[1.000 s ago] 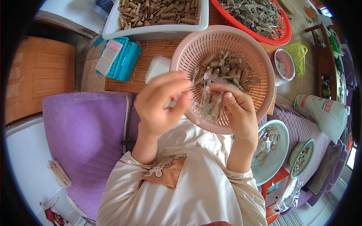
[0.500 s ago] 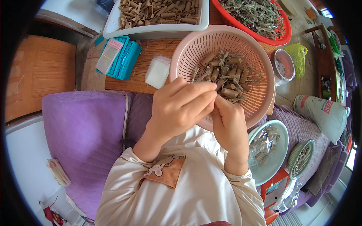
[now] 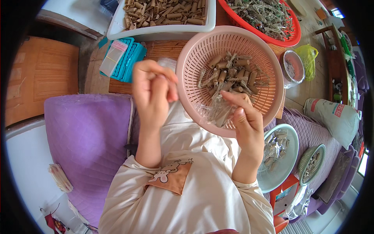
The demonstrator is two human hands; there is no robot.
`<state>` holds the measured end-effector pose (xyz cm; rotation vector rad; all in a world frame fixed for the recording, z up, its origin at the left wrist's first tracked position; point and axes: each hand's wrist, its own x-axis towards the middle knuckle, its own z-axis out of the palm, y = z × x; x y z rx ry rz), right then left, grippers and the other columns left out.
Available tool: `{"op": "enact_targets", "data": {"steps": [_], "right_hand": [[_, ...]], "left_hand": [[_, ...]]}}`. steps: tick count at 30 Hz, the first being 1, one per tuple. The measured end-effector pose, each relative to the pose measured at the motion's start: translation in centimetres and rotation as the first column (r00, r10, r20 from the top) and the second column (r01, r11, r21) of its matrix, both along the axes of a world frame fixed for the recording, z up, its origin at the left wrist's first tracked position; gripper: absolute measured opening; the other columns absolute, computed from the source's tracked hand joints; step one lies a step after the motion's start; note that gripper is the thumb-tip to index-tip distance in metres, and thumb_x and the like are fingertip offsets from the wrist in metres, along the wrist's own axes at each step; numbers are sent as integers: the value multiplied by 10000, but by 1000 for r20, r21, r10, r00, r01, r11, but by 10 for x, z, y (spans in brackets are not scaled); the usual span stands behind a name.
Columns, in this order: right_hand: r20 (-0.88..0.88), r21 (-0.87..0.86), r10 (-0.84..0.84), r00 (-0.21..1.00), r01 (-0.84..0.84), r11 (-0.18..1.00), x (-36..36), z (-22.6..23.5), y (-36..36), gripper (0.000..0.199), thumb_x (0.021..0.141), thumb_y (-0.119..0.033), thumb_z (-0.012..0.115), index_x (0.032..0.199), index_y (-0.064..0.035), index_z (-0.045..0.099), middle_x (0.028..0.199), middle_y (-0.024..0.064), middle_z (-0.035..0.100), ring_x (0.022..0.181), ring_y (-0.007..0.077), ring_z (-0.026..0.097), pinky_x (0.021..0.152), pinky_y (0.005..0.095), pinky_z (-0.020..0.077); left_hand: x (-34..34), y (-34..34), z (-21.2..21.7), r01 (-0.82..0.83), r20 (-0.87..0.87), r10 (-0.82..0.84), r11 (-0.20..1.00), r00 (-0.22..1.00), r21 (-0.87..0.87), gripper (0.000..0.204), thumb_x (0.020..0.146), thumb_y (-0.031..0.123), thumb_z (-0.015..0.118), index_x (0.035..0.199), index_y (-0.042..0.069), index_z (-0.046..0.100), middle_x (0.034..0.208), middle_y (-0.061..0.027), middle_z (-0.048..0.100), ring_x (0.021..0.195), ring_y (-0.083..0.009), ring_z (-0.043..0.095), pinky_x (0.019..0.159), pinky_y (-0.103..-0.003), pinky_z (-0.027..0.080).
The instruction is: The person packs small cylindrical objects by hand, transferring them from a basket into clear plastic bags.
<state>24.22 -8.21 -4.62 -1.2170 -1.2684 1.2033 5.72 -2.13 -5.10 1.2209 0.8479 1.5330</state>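
Note:
A clear plastic bag is pinched between the thumb and fingers of my right hand. It hangs over the near side of a pink slotted basket; something pale brown shows dimly through the plastic. Inside the basket lie several short brown tubes, mixed with crinkled clear wrapping. My left hand is raised just left of the basket's rim, apart from the right. Motion smears its bent fingers, so whether they hold anything is unclear. Behind it, a stack of clear bags is mostly covered.
A white tub of brown pieces and a red basket of wrapped bits stand behind. Blue trays sit at the table's left. Right of me are a pale green bowl, a small green basket and a white sack.
My hands were together over the basket's near rim and have parted. The left swung up and left; the right moved slightly right and down, with the clear bag now showing in it.

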Motion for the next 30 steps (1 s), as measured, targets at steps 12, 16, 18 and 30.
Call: {"op": "enact_targets", "data": {"steps": [12,16,18,30], "right_hand": [[-397,-152,105,912,-179,972,7,0,-3,328,908,-165,427,1170,12,514,742,-14,433,654,80,353,610,203,306],[-492,-73,69,868,-120,990,-1,1,0,380,903,-202,452,1176,61,480,920,78,555,811,112,499,719,234,396],[-596,-44,15,803,-51,998,-4,-5,2,396,898,-213,462,1168,76,477,994,119,577,890,139,539,775,254,421],[-897,200,252,363,-175,964,-3,-31,6,412,838,-292,382,543,-15,460,588,107,466,600,179,433,544,261,362]], "left_hand": [[27,-8,6,335,-347,-391,918,852,-211,183,772,163,589,760,-19,570,610,-58,529,565,-93,487,518,-233,388],[30,-12,4,258,-422,-306,951,853,-168,117,763,122,607,760,7,586,619,-62,557,540,-107,516,483,-234,388],[33,-15,10,213,-477,-225,974,849,-81,86,770,101,600,768,16,590,631,-64,564,538,-125,524,482,-241,392],[42,-10,-27,147,-440,123,835,889,530,85,771,-10,545,846,-6,584,782,-126,616,703,-231,622,626,-272,492]]}}
